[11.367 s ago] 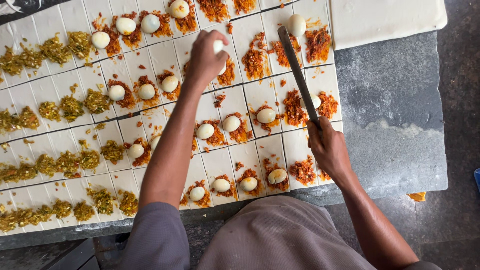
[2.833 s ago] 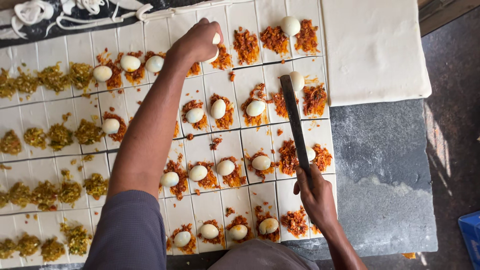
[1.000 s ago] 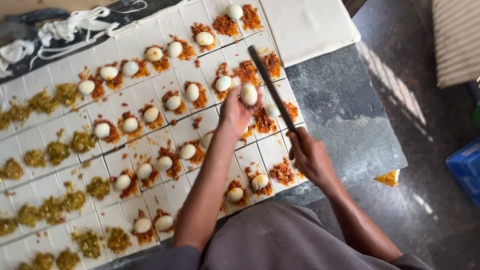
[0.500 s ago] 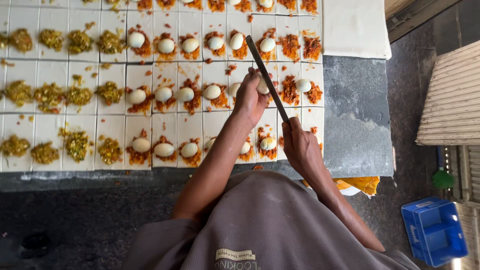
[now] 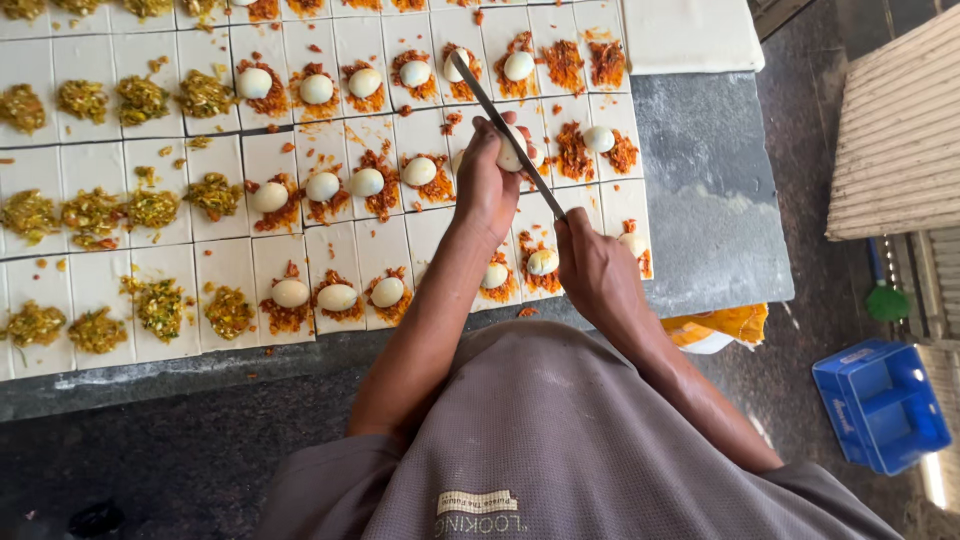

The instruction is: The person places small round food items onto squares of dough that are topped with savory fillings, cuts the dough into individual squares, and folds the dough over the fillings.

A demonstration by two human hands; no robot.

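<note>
Fingers of the left hand (image 5: pixel 487 185) curl around a peeled white egg (image 5: pixel 512 153), pinching it just above the dough sheet, while the right hand (image 5: pixel 598 272) is clenched on the handle of a long knife (image 5: pixel 508 136) whose blade slants up and to the left and lies against the egg, right beside the left fingertips. Both hands work over the right part of a grid of pale dough squares (image 5: pixel 340 215) laid on a grey stone counter (image 5: pixel 710 200); most squares near the hands carry a dab of orange-red filling (image 5: pixel 575 152) and an egg piece, while those further left hold a greenish-yellow filling (image 5: pixel 150 208) with no egg. An uncut sheet of dough (image 5: pixel 690 35) lies at the counter's far right corner, and a blue crate (image 5: pixel 880 402) sits on the floor to the right. With the blade this close to the gripping fingers, a slip on the smooth, rounded egg could likely bring the edge onto a fingertip, or send the egg rolling onto neighbouring squares and smearing their filling.
</note>
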